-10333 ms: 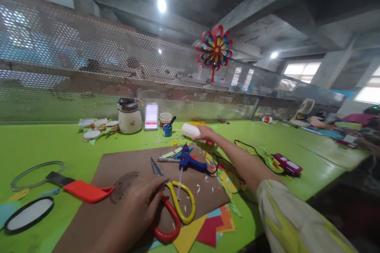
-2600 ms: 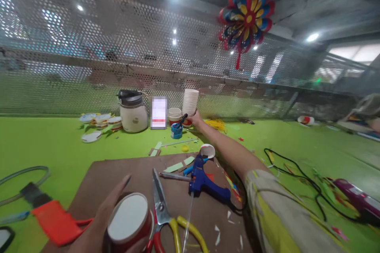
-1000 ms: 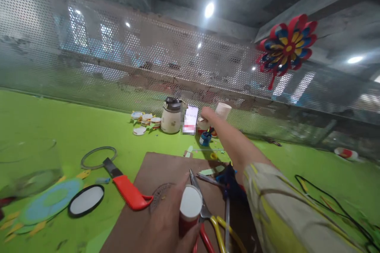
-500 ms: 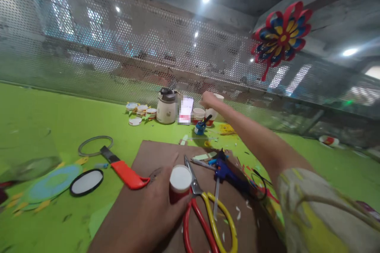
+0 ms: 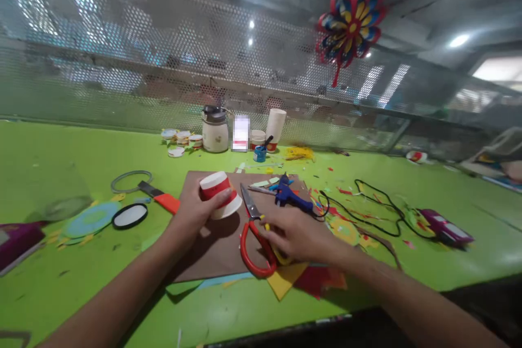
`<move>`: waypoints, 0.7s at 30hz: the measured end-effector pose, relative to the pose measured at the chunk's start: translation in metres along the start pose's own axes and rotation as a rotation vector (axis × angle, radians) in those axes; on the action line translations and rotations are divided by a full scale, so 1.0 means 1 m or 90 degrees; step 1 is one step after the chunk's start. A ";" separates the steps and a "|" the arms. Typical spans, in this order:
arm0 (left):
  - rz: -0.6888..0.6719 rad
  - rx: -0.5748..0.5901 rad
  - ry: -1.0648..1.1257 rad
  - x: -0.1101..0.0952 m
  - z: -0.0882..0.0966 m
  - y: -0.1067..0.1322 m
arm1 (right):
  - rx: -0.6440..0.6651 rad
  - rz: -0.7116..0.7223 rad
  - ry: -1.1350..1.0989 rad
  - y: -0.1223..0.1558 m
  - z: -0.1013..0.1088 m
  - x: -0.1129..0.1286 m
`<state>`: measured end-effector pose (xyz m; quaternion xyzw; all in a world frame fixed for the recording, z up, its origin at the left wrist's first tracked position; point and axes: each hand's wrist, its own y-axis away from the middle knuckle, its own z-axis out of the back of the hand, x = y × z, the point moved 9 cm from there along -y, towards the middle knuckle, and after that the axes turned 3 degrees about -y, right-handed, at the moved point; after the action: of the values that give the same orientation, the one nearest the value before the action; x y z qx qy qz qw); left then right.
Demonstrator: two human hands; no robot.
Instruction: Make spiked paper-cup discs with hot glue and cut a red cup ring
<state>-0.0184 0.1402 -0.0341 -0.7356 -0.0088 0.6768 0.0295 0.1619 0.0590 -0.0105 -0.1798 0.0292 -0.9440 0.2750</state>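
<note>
My left hand [image 5: 193, 204] is closed around a red and white paper cup [image 5: 220, 193], tilted on its side with its rim towards the lower right. Just right of it, the fingers of my right hand [image 5: 293, 231] are curled on the yellow handle of a large pair of scissors [image 5: 252, 209]. The scissors have one red handle loop, and their blades point away over the brown board [image 5: 212, 255]. Whether they are lifted off the board I cannot tell. Behind my right hand lies a blue glue gun [image 5: 291, 196].
Left of the board are an orange-handled cutter [image 5: 165, 201], a black-rimmed disc [image 5: 129, 216] and a grey ring [image 5: 130, 173]. At the back stand a jug [image 5: 215, 133], a blue jar [image 5: 260, 153] and a cup stack [image 5: 276, 125]. A black cord [image 5: 383, 196] and paper scraps lie to the right.
My right hand has come back from the cup stack at the rear to the scissors. My left hand has tipped the cup from upright onto its side. The view has shifted.
</note>
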 end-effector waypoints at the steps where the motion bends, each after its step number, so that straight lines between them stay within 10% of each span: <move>1: 0.010 0.015 0.017 0.001 -0.003 0.002 | 0.007 -0.011 0.005 0.003 -0.009 0.002; 12: 0.033 0.070 0.060 0.000 -0.010 0.005 | -0.023 -0.187 -0.101 0.015 -0.028 -0.016; 21: 0.097 0.056 0.102 0.015 -0.006 -0.003 | -0.072 -0.369 -0.511 0.018 -0.027 -0.056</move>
<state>-0.0108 0.1434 -0.0484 -0.7837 0.0788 0.6160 0.0108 0.2057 0.0723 -0.0565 -0.5447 -0.0788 -0.8347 -0.0192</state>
